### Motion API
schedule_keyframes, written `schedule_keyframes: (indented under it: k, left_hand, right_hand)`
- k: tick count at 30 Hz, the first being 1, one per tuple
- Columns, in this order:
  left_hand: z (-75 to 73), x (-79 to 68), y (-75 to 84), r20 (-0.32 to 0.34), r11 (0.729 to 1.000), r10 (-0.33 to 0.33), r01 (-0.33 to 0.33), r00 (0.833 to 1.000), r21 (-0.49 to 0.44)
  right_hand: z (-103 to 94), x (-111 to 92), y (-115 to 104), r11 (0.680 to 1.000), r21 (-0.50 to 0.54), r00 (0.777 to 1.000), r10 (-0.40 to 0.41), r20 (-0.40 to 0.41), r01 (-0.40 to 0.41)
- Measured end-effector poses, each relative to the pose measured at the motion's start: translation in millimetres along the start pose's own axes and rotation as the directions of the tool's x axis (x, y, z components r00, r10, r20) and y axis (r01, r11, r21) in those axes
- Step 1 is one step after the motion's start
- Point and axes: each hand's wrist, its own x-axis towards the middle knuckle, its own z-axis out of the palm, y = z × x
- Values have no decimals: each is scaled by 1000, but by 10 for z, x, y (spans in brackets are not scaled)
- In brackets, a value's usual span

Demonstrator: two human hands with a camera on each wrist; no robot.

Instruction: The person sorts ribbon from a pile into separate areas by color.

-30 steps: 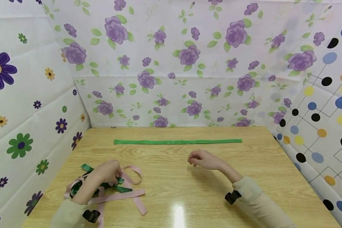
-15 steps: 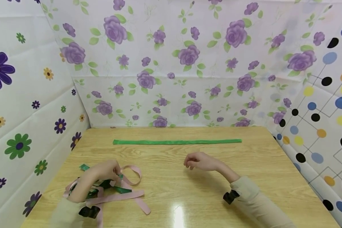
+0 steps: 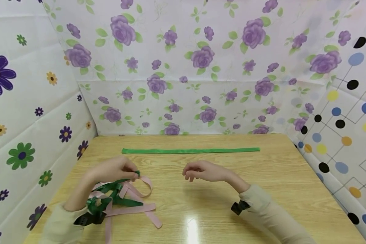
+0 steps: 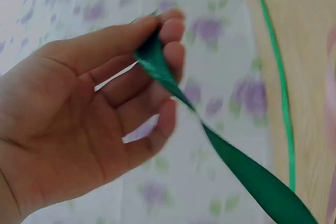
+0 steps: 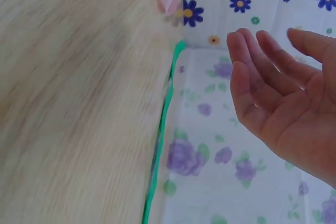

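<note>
My left hand pinches one end of a dark green ribbon between thumb and fingertips. The ribbon twists once below the fingers in the left wrist view and runs down to a tangled heap. In that heap lie dark green loops and pink ribbons, beneath and beside the left forearm. My right hand hovers over the middle of the table with loosely bent fingers, holding nothing. Farther back, a bright green ribbon lies straight across the table.
The wooden table meets a flowered cloth at its back edge. Patterned cloths stand at the left and right sides. A pink ribbon end hangs toward the front edge. Black wrist cameras sit on both sleeves.
My left hand has risen from the heap, drawing the dark green ribbon's end up and slightly away from me. My right hand has shifted left. The straight green ribbon stays put.
</note>
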Motion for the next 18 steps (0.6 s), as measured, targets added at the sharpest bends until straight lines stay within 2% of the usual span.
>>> schedule_keyframes:
  k: [5,8,11,14,18]
  left_hand:
    - [242,346,218,-101,997,67,-62,993,52]
    - [394,543,311,-187,998,55,-47,981,45]
    - [501,682,343,-255,998,53,-45,965,35]
    - [551,750,329,-265,997,77,-77,961,12]
    - [545,763,217,-220,989,99,-120,970,-84]
  right_hand:
    - [56,115,-194,998,17,998,-65,-23,66]
    - [90,157,-285,993,45,993,-106,-55,108]
    - [103,170,-312,989,53,982,-129,-135,137]
    - [81,156,-276,989,35,966,-136,-220,147]
    - [-9,86,-185,991,38,948,-115,-297,132]
